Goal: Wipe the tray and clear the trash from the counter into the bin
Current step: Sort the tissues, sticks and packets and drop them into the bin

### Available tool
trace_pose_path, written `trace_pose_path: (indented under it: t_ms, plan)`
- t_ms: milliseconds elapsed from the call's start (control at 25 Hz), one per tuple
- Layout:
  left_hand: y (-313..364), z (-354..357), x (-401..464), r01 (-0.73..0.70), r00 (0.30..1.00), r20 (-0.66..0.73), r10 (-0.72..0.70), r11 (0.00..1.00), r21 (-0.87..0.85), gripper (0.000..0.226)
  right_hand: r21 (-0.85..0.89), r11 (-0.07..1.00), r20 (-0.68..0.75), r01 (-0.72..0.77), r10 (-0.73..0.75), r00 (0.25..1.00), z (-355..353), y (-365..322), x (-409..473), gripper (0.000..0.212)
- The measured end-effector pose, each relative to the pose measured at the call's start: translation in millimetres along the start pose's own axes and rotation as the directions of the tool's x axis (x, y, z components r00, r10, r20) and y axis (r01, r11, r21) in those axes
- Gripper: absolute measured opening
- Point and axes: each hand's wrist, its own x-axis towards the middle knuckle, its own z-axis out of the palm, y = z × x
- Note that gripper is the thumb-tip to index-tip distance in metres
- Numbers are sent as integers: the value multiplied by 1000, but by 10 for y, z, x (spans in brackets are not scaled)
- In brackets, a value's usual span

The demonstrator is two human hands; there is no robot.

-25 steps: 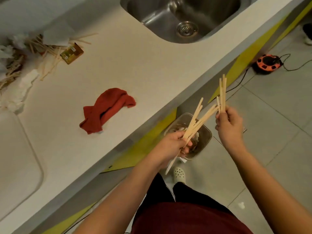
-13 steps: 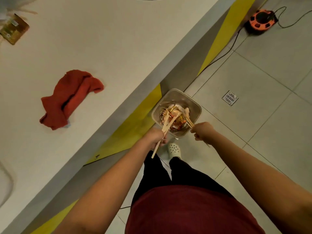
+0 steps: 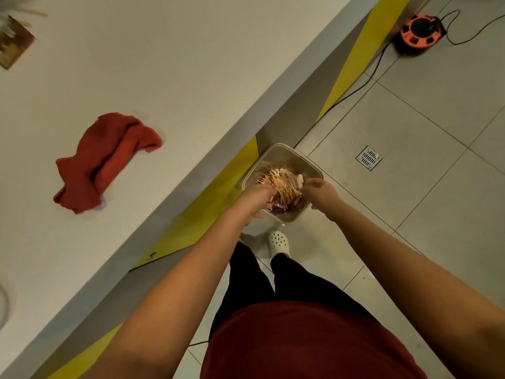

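A clear plastic bin [image 3: 276,154] stands on the floor against the counter front, holding wrappers and a fan of wooden sticks [image 3: 282,188]. My left hand [image 3: 252,202] hangs over the bin's near-left rim, fingers loose, with no stick end showing below it. Over the near-right rim my right hand [image 3: 321,194] has its fingers apart and nothing in them. A crumpled red cloth [image 3: 106,162] lies on the white counter [image 3: 191,77]. Only a curved sliver of the tray [image 3: 3,305] shows at the left edge.
A brown packet [image 3: 13,42] and a stray stick [image 3: 31,12] lie at the counter's far left. An orange cable reel [image 3: 418,31] with a black cord sits on the tiled floor, near a floor drain [image 3: 369,157]. My white shoe [image 3: 278,242] is just before the bin.
Both hands came down from chest height to the bin with the wooden sticks. The sticks have left both hands and now lie spread inside the bin.
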Motion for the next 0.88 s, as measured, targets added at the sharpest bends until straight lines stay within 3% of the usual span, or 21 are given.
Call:
trace_pose_path:
  t_ms: [160, 360, 480, 600, 720, 880]
  plan:
    - [25, -20, -71, -73, 997, -9, 72, 997, -33, 26, 77, 997, 22, 6, -7, 1000, 43, -8, -92, 35]
    - [175, -40, -407, -219, 976, -8, 219, 973, -68, 21, 178, 943, -136, 281, -259, 956, -8, -278, -367, 21]
    - [378, -142, -824, -384, 921, 21, 388, 917, -109, 24, 192, 835, -265, 515, -461, 847, -180, -734, -643, 20]
    - [605, -439, -1307, -544, 837, -38, 546, 821, -175, 16, 212, 677, -326, 705, -631, 704, -307, -1367, -952, 19]
    - [751, -910, -1701, -642, 767, -180, 616, 737, -212, 15, 192, 584, -311, 789, -726, 613, -256, -1922, -1185, 18]
    - [824, -1622, -2017, -714, 679, -431, 594, 671, -200, 15, 147, 500, -219, 853, -825, 521, 74, -2530, -1365, 16]
